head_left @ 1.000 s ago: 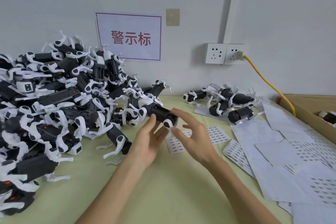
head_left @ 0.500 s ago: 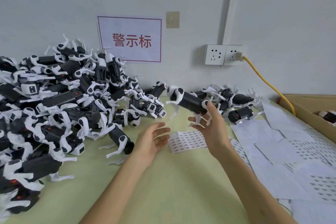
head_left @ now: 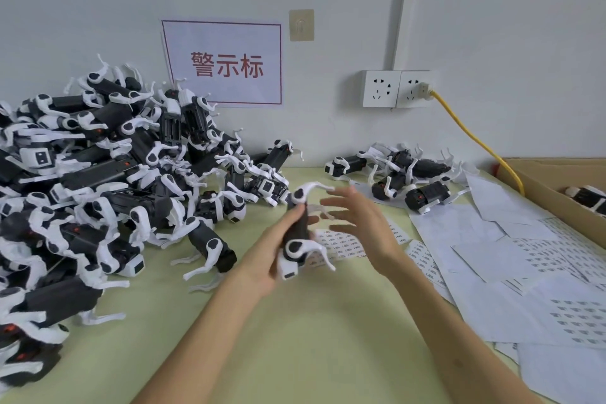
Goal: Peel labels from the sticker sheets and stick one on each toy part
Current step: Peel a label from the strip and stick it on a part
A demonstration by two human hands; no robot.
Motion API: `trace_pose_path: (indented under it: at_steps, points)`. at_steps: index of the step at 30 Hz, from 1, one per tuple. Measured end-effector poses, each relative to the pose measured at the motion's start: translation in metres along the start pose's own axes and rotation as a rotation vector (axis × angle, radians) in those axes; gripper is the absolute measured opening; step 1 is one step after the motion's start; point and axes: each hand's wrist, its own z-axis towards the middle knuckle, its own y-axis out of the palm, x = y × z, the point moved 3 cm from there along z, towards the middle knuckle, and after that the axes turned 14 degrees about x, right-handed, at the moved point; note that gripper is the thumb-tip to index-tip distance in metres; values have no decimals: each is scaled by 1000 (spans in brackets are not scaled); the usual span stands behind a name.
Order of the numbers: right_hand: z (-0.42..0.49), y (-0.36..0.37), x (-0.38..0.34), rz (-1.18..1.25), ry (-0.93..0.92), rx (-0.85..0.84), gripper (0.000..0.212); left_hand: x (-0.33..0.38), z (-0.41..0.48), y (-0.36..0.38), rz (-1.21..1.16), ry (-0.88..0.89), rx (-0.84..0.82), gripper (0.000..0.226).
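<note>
Fingers (head_left: 290, 218) of the left hand (head_left: 265, 254) curl round a black-and-white toy part (head_left: 299, 234), held upright above the green table (head_left: 295, 321). The right hand (head_left: 360, 229) hovers just beside it, fingers spread and holding nothing. A sticker sheet (head_left: 344, 244) lies under both hands. A large pile of toy parts (head_left: 114, 180) fills the left; a smaller cluster of toys (head_left: 406, 174) and loose sheets (head_left: 492, 239) lie right, beside a cardboard box (head_left: 541, 187).

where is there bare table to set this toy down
Bare table lies near you between the two forearms, and left of the left forearm up to the toy pile. Crowded: the pile on the left, sticker sheets on the right, and the small toy group by the wall.
</note>
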Motion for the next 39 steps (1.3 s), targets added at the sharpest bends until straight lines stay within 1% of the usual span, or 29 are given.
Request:
trace_pose_path:
  at_steps: [1,2,3,4,5,6,9,11,13,16,17,20,21,23,25,28,31,33,35,37,39]
  points:
    - [3,-7,5,-244,-96,32,30,2,1,-2,-85,9,37,24]
    - [6,-12,13,-543,-178,11,33,5,2,-6,-132,27,84,23]
    - [7,-15,22,-808,-218,-60,44,7,3,-10,-153,43,134,23]
    - [8,-16,29,-982,-210,-135,54,8,4,-14,-167,49,176,24]
    - [9,-15,35,-1072,-183,-182,61,9,4,-17,-189,47,207,24]
    - [10,-14,38,-1108,-173,-193,63,10,4,-19,-210,45,229,24]
    - [15,-12,39,-1158,-224,-132,61,11,6,-19,-231,60,249,33]
    - [14,-12,39,-1200,-244,-146,57,11,5,-18,-231,59,236,34]
    - [13,-13,39,-1201,-250,-155,52,12,4,-17,-213,77,217,25]
    - [13,-14,38,-1172,-228,-179,49,13,3,-15,-216,103,249,17]
    - [13,-14,38,-1161,-221,-184,52,13,3,-15,-231,114,264,18]
    - [12,-14,37,-1165,-205,-173,70,12,3,-17,-259,154,300,28]
    - [11,-13,36,-1181,-204,-170,73,12,3,-18,-260,166,311,30]
    - [9,-12,35,-1193,-187,-171,70,13,2,-21,-253,179,336,35]
    - [7,-12,35,-1170,-166,-173,63,13,1,-22,-238,180,363,38]
    - [8,-10,33,-1141,-166,-191,52,14,1,-22,-227,179,366,37]
    - [6,-9,30,-1128,-129,-237,54,15,1,-19,-208,194,346,33]
    - [5,-9,27,-1026,-91,-204,49,14,0,-17,-191,195,349,33]
    - [4,-8,19,-823,-78,-108,34,13,-1,-18,-185,179,357,35]
    - [3,-7,8,-621,-127,0,25,13,-1,-19,-190,170,373,38]
    - [0,-8,0,-437,-180,79,22,16,-1,-20,-221,181,383,41]
